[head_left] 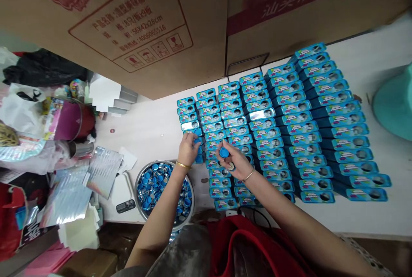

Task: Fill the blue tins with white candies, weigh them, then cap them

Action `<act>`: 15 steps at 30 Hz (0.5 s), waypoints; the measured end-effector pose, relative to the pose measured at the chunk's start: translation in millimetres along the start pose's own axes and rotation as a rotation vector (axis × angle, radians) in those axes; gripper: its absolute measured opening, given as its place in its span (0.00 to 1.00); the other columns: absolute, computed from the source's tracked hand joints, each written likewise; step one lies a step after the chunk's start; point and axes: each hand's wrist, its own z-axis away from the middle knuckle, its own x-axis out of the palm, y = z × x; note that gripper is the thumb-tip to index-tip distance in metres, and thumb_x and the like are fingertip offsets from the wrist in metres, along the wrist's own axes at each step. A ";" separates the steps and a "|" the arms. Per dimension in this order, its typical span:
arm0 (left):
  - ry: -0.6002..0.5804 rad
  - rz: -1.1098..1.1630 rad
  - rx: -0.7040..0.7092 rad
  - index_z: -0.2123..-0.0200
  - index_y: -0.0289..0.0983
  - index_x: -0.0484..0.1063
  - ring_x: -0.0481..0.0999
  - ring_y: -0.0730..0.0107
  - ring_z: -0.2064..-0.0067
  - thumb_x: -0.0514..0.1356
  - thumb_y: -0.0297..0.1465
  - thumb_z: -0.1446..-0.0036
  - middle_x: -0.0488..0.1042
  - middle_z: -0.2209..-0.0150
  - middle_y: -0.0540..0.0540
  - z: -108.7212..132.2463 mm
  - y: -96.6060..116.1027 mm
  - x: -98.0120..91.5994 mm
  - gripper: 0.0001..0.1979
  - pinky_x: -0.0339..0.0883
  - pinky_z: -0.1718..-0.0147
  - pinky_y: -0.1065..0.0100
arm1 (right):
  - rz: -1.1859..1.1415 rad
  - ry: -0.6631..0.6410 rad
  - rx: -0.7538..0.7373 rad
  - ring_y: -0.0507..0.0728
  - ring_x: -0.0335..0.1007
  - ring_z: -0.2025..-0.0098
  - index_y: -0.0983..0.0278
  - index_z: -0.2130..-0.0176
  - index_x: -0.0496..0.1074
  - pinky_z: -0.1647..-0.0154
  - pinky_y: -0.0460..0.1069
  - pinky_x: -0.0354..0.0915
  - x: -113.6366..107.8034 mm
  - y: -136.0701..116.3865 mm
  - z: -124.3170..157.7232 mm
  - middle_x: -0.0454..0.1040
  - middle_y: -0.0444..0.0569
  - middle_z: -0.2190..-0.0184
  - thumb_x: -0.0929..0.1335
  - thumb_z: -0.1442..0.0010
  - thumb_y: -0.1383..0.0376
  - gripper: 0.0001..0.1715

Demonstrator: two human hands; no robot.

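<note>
My left hand (188, 150) is over the leftmost row of blue boxes, fingers curled and fingertips down on a box top; whatever they pinch is hidden. Beside it, palm turned up, my right hand (236, 163) is closed around small round caps. One blue cap (224, 152) shows between thumb and fingers, and a paler disc (231, 166) lies lower in the palm. Long rows of narrow blue boxes (265, 123) stand upright, most with a round dark hole in the printed top. Under my left forearm is a metal bowl (139, 203) full of blue and silver caps (154, 182).
Large cardboard cartons (206, 23) wall off the back of the white table (144, 131). A teal basin (394, 101) stands at the right edge. To the left are a white scale (120, 191), silvery sheets (71, 191), white cartons (109, 92) and plastic bags (22, 105).
</note>
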 end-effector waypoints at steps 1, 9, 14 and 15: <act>-0.001 -0.009 -0.001 0.66 0.37 0.66 0.67 0.75 0.70 0.60 0.26 0.49 0.66 0.63 0.48 -0.2 -0.2 0.2 0.06 0.64 0.67 0.71 | -0.006 0.002 0.004 0.48 0.59 0.81 0.64 0.69 0.68 0.89 0.41 0.47 1.4 1.7 1.1 0.68 0.44 0.79 0.71 0.49 0.54 0.16; -0.004 -0.106 -0.045 0.67 0.38 0.66 0.69 0.72 0.68 0.59 0.28 0.49 0.68 0.71 0.50 -13.0 -0.4 -13.9 0.04 0.63 0.67 0.71 | -0.046 -0.035 0.008 0.48 0.60 0.79 0.64 0.69 0.70 0.88 0.43 0.50 16.6 1.7 1.9 0.68 0.44 0.76 0.71 0.51 0.60 0.12; 0.062 -0.208 -0.163 0.66 0.38 0.66 0.71 0.70 0.65 0.55 0.30 0.44 0.72 0.66 0.47 -47.9 10.3 -22.0 0.03 0.63 0.64 0.70 | -0.025 -0.028 0.011 0.46 0.57 0.81 0.63 0.74 0.64 0.88 0.42 0.48 21.6 -1.2 -8.0 0.66 0.41 0.79 0.74 0.54 0.55 0.19; 0.050 -0.235 -0.193 0.67 0.39 0.66 0.71 0.69 0.65 0.56 0.30 0.45 0.72 0.67 0.47 -56.1 13.0 -22.9 0.02 0.63 0.64 0.69 | -0.020 -0.026 0.008 0.45 0.56 0.82 0.63 0.75 0.64 0.88 0.42 0.48 22.9 -1.9 -10.6 0.66 0.41 0.80 0.74 0.54 0.54 0.20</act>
